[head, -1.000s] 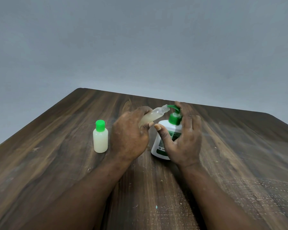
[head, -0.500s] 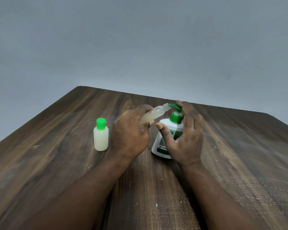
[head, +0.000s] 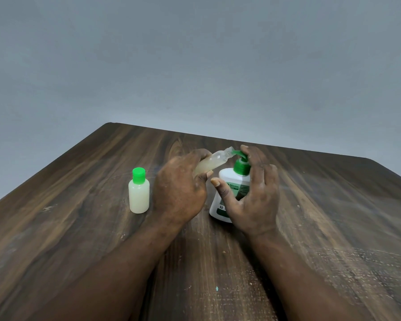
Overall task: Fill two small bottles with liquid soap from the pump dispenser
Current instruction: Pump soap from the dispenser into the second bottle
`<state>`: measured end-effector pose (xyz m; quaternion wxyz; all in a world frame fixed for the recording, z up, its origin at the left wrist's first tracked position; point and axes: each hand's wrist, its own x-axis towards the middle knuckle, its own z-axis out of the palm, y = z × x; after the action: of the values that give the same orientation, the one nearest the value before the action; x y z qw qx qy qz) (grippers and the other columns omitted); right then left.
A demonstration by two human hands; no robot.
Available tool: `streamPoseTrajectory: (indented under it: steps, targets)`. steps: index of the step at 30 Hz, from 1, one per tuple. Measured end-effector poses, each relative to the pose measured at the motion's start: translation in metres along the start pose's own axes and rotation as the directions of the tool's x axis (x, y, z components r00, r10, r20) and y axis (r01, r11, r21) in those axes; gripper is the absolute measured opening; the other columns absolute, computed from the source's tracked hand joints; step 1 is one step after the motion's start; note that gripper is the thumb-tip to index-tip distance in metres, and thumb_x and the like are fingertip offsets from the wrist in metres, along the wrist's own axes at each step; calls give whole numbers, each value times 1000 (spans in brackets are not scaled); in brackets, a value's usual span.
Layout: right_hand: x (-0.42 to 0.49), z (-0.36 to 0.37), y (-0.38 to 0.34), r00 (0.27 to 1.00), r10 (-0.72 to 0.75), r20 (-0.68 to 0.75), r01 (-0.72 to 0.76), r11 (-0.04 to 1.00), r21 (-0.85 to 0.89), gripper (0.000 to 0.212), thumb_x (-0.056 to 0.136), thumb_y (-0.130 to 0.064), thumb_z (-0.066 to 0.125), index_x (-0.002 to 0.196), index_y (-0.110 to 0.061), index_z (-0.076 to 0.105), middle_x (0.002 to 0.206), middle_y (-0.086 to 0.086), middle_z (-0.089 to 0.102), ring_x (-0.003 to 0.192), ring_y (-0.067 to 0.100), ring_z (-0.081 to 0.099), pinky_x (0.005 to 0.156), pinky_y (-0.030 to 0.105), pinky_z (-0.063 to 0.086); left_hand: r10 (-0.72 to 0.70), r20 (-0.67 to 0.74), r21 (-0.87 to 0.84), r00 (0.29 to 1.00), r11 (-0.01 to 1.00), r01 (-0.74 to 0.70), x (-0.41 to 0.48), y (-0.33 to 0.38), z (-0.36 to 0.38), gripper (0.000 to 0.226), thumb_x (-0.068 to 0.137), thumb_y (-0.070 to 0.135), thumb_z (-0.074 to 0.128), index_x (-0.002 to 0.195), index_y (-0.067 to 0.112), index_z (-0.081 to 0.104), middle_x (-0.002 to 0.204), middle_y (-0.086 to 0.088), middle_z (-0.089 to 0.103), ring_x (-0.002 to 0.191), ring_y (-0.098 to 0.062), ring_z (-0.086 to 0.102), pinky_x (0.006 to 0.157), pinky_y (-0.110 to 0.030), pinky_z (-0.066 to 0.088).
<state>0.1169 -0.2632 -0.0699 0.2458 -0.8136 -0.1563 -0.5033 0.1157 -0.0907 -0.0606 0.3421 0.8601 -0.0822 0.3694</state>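
Note:
My left hand (head: 178, 191) grips a small uncapped bottle (head: 214, 162), partly filled with pale liquid. The bottle is tilted, its mouth up against the green nozzle of the pump dispenser (head: 229, 179), a white bottle with a green label. My right hand (head: 255, 200) lies around the dispenser's right side, with a straight finger resting on top of the green pump head (head: 240, 156) and the thumb stretched in front of the label. A second small bottle (head: 139, 195), full of pale liquid and closed with a green cap, stands upright to the left of my left hand.
Everything stands on a dark wooden table (head: 79, 228) with scuffed, pale-speckled patches at the near right. A plain grey wall rises behind the table's far edge.
Both hands stay at the dispenser with the small bottle held at the nozzle. Only the view shifts slightly.

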Motion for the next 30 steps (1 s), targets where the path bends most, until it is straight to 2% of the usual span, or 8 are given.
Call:
streamPoseTrajectory:
  steps: [5,10,16,22,26,30]
  targets:
    - [5,-1,-2,1000,25,-19,-24,1000,18,86,93,-77,54,149,-11,53,142,7,61,115,22,55,94,47,53,7,-4,-12,1000,1000,-7,0,1,0,34,91,38,69,123,43,57,102,13,68,85,-7,54,67,-24,37]
    - [4,3,0,999,21,-30,-21,1000,19,83,91,-73,61,148,-13,52,141,7,61,113,23,56,91,47,54,8,-4,6,1000,1000,-8,0,2,-2,34,92,39,69,124,43,58,102,14,67,85,-5,52,64,-9,28]
    - [0,-1,2,1000,-2,-3,2,1000,0,84,94,-76,53,147,-11,55,144,5,59,112,20,54,91,45,51,-7,0,16,1000,1000,7,-1,3,-3,33,92,39,71,122,44,57,96,14,65,80,-7,52,61,-16,30]
    - [5,-2,2,1000,25,-1,-25,999,21,86,94,-78,51,149,-11,53,145,6,60,117,24,56,93,47,51,0,3,20,1000,1000,0,-1,3,-2,33,92,39,71,122,43,58,98,14,67,81,-7,53,63,-21,32]
    - [4,0,-1,999,26,-21,-25,999,25,84,93,-76,54,148,-12,53,141,7,61,114,22,55,91,46,53,-7,-4,5,1000,1000,7,0,3,-2,33,91,37,71,122,43,59,97,14,67,81,-6,51,62,-11,26]
    - [0,-1,-1,1000,11,-16,-11,1000,12,81,92,-71,61,145,-10,55,141,6,61,111,14,50,89,42,52,-9,3,7,1000,1000,9,0,1,-2,33,92,38,70,123,42,58,98,13,67,82,-7,53,63,-17,30]
